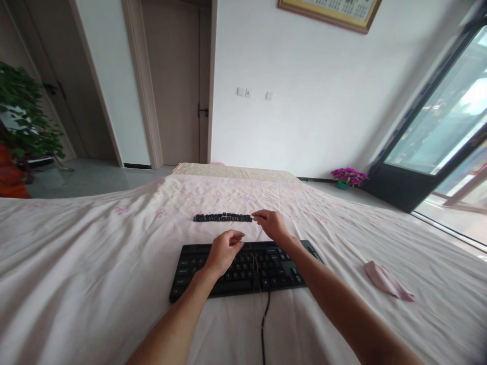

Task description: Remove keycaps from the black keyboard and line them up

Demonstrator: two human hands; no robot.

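Observation:
A black keyboard (236,274) lies on the bedspread in front of me. Beyond its far edge is a row of loose black keycaps (213,218), with a few lying just behind the row. My right hand (271,223) reaches over the keyboard, its thumb and fingers pinched at the right-hand keycap of the row. Over the keyboard's far edge, my left hand (225,249) has its fingers closed together; whatever may be between them is hidden. A wire keycap puller (256,276) with a dark handle rests across the keys between my forearms.
A black cable (263,324) runs from the keyboard's near edge toward me. To the right, a pink cloth (386,280) lies on the wrinkled pale bedspread (95,263). Purple flowers (349,176) stand on the floor near the glass door; a leafy plant (26,116) is at left.

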